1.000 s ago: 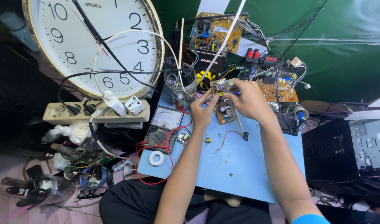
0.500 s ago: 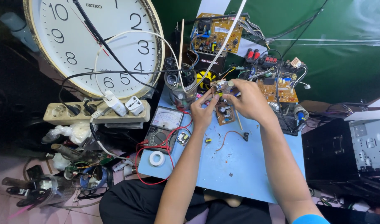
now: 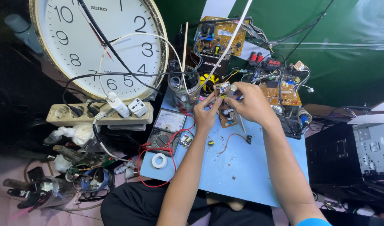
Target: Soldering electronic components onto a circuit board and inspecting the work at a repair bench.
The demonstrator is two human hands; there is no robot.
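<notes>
My left hand (image 3: 206, 114) and my right hand (image 3: 251, 102) meet over the far edge of a blue work mat (image 3: 246, 171). Between them they grip a small brown circuit board (image 3: 228, 118) with cylindrical capacitors on it. The left fingers pinch its left edge. The right fingers close over its upper end, next to a silver-topped capacitor (image 3: 233, 88). A thin wooden stick (image 3: 242, 124) pokes out below the right hand. Part of the board is hidden by the fingers.
An analog multimeter (image 3: 166, 129) with red leads and a white tape roll (image 3: 159, 160) lie at the mat's left. A jar of tools (image 3: 184, 91), larger circuit boards (image 3: 280, 90), a power strip (image 3: 99, 116), a wall clock (image 3: 95, 42) and a black chassis (image 3: 347, 155) surround it.
</notes>
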